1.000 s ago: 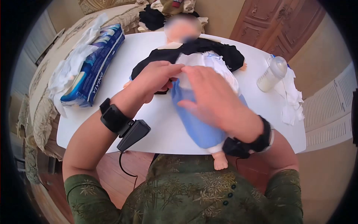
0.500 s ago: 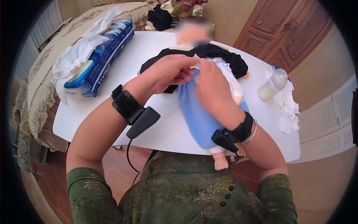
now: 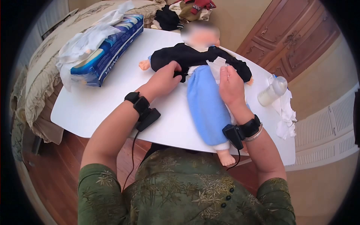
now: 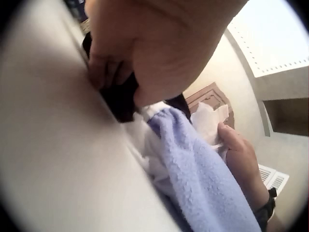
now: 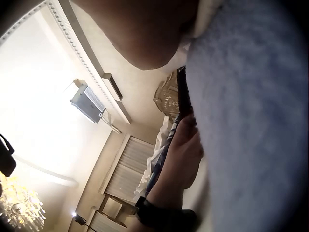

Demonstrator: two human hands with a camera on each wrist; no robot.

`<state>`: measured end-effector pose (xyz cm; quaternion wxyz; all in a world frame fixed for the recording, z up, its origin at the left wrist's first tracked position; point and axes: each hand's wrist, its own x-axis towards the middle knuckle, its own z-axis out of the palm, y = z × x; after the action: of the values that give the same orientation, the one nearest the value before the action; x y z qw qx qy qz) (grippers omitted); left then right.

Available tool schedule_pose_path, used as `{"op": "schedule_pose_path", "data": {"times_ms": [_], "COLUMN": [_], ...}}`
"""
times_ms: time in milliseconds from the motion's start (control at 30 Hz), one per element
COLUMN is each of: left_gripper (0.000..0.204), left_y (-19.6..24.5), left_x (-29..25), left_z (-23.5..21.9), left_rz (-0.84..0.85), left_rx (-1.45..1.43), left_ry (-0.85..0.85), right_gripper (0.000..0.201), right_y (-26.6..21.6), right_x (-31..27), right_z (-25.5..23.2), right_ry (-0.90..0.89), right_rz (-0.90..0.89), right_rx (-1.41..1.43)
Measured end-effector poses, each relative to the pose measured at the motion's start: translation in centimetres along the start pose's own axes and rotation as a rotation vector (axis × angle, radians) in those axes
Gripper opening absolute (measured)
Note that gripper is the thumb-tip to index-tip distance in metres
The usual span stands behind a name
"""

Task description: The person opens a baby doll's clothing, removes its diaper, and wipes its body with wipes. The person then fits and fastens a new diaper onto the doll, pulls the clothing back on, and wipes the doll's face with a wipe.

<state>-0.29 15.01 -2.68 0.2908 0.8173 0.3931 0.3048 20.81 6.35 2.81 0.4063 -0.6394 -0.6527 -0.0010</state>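
Observation:
A doll lies on its back on the white table, its blue trousers toward me and a foot over the edge. At its waist, my right hand pinches a thin white piece, probably a diaper's edge, lifted above the trousers. My left hand is at the doll's other side, with the hem of the black top between its curled fingers and thumb. From the left wrist, black cloth shows inside that hand, beside white material and the blue trousers.
A blue diaper pack with white sheets on it stands at the table's left. On the right are a baby bottle and crumpled white tissue. A bed borders the left side; clothes are piled behind.
My hands were together at the doll's waist and have parted. The left moved to the black top's side hem; the right went rightward with the white piece. The head view has shifted slightly.

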Motion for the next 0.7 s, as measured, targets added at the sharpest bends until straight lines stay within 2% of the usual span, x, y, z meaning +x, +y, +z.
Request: {"op": "schedule_pose_path", "data": {"times_ms": [33, 67, 133, 267, 333, 367, 500, 567, 600, 667, 700], "left_gripper": [0.045, 0.045, 0.045, 0.042, 0.034, 0.030, 0.029, 0.032, 0.032, 0.036, 0.036], "left_y": [0.4, 0.0, -0.6, 0.7, 1.6, 1.7, 0.0, -0.1, 1.0, 3.2, 3.5], "left_x": [0.0, 0.1, 0.2, -0.8, -0.5, -0.2, 0.6, 0.6, 0.4, 1.0, 1.1], "left_z": [-0.5, -0.2, 0.8, 1.8, 1.9, 1.9, 2.2, 1.7, 1.1, 0.1, 0.2], "left_rz": [-0.062, -0.059, 0.059, 0.052, -0.070, -0.072, -0.013, -0.196, -0.200, -0.463, -0.461], "left_rx": [0.007, 0.007, 0.136, 0.325, 0.361, 0.371, 0.229, -0.097, -0.098, -0.075, -0.073], "left_ry": [-0.118, -0.114, -0.165, -0.039, -0.121, -0.115, 0.003, 0.010, 0.012, -0.241, -0.237], "right_gripper": [0.029, 0.030, 0.031, 0.030, 0.029, 0.029, 0.030, 0.029, 0.028, 0.028, 0.028], "right_y": [0.1, 0.2, 0.4, 0.4, 0.6, 0.6, 1.0, 0.8, 0.8, 0.8, 0.7], "right_x": [0.0, 0.0, -0.1, -0.3, -0.4, -0.4, -0.5, -0.4, -0.5, -0.4, -0.4], "right_z": [0.1, 0.3, 0.2, 0.2, 0.2, 0.2, 0.2, 0.1, 0.1, 0.1, 0.1], "right_ry": [0.001, 0.009, 0.018, 0.033, 0.046, 0.037, -0.012, -0.016, -0.024, -0.028, -0.025], "right_rz": [-0.005, -0.014, -0.023, -0.050, -0.076, -0.075, -0.040, -0.050, -0.061, -0.065, -0.068], "right_rx": [-0.001, -0.005, -0.011, -0.014, -0.018, -0.033, -0.078, -0.075, -0.074, -0.068, -0.065]}}
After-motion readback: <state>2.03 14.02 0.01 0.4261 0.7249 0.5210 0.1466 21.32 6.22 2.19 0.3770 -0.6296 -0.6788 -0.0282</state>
